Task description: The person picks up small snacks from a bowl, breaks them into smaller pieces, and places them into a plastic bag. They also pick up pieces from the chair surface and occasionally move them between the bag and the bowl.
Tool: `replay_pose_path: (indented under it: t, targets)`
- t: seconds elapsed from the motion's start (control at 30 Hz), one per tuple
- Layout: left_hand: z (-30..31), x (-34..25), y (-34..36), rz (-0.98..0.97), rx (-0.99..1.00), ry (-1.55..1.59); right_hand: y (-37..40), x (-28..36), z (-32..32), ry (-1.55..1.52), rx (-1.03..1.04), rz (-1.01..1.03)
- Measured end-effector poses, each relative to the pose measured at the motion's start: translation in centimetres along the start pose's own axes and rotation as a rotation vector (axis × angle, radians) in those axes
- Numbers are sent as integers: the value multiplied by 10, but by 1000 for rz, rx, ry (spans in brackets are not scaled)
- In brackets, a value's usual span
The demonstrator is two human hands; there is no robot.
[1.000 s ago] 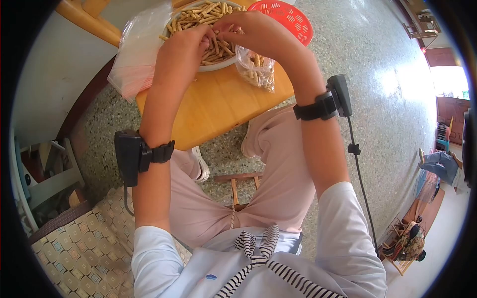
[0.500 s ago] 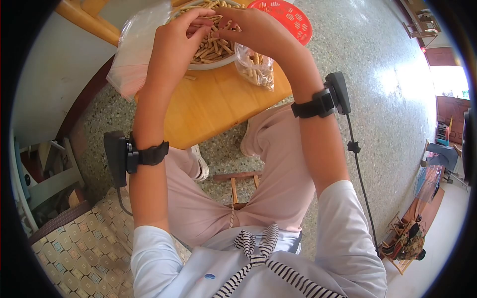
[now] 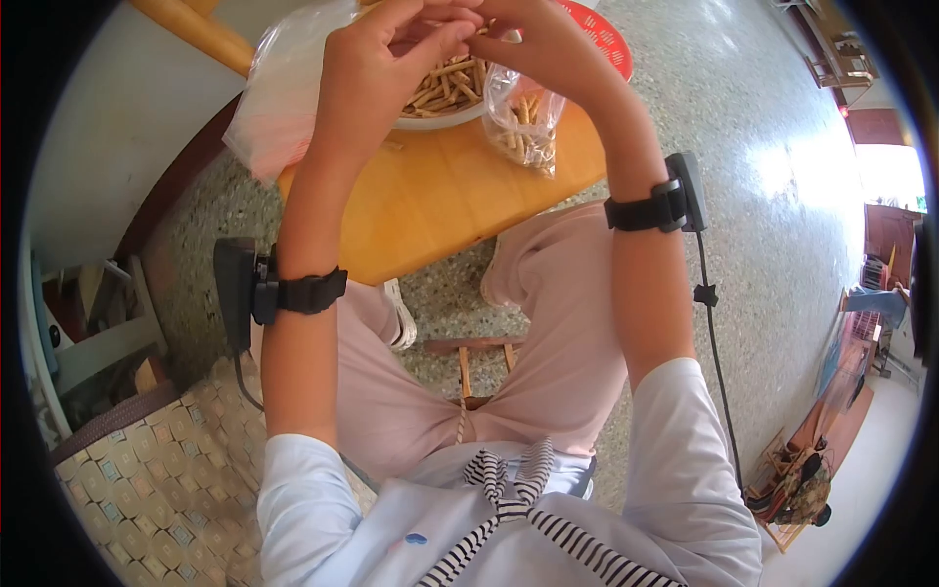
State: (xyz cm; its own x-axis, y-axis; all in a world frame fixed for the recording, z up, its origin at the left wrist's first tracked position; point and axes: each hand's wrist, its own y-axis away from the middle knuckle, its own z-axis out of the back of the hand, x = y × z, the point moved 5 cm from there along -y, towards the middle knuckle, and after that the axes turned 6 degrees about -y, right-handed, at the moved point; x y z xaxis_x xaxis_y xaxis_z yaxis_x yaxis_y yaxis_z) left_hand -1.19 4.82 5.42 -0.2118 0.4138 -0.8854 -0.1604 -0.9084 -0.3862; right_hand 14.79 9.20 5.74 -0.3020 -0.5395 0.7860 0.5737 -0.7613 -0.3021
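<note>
Tan stick-shaped pieces (image 3: pixel 450 90) fill a pale round bowl (image 3: pixel 440 122) on the wooden table (image 3: pixel 440 196). Over the bowl, at the top edge of the view, my left hand (image 3: pixel 406 44) has its thumb and fingers drawn together. My right hand (image 3: pixel 514 29) meets it there, fingers bent towards the left fingertips. Anything between the fingertips is too small or hidden to make out. A clear plastic bag (image 3: pixel 525 122) with several of the same pieces lies just right of the bowl, below my right hand.
Flat clear plastic bags (image 3: pixel 284 93) lie at the table's left edge. A red perforated basket (image 3: pixel 606 41) is behind on the right. A patterned cushion (image 3: pixel 166 489) is at lower left, and a wooden chair part (image 3: pixel 191 37) at upper left. Speckled floor surrounds the table.
Both hands now appear higher and further right, with the fingertips closer together. The table, bowl and bags have shifted right in the view.
</note>
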Motion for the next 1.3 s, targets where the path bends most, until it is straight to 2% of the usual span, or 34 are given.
replay_pose_path:
  t: [0.07,0.13,0.2,0.27,0.3,0.37,0.43,0.5,0.53,0.6,0.67,0.77,0.9,1.0,1.13,1.2,1.3]
  targets:
    - [-2,-4,0,-28,-72,10,-1,-1,-3,-67,29,-21]
    - [2,-12,-3,-68,-135,24,-5,10,-3,-194,-7,77]
    - [2,-11,-2,-1,-131,51,-1,11,0,-167,-5,3]
    - [-3,-6,-2,-14,-101,132,-1,8,-4,-58,79,-104]
    - [-5,-9,-2,-26,-72,210,0,6,-4,-62,80,-100]
    - [-5,-13,-3,-23,-90,159,0,4,0,-28,0,2]
    - [-5,-14,-2,-18,-105,114,-3,1,2,-44,9,26]
    - [6,-12,0,2,-295,-29,-2,-1,3,-57,16,47]
    - [10,-13,0,2,-294,-28,0,-1,7,9,-52,46]
    - [16,-6,-2,191,-165,-330,1,3,9,73,-120,45]
    - [13,7,3,179,-147,-283,-1,7,11,-91,-168,2]
    - [2,17,4,154,-101,-293,-1,13,11,60,-235,115]
    - [-2,21,5,153,-46,-381,-3,19,4,-22,-158,85]
    - [-1,29,6,176,-48,-225,-3,20,4,-32,-94,57]
    - [4,24,4,215,-54,-341,-1,17,6,-5,-111,17]
    - [9,15,3,140,-160,-221,1,16,8,-36,-153,14]
    - [11,9,0,102,-248,-206,3,12,15,128,-179,38]
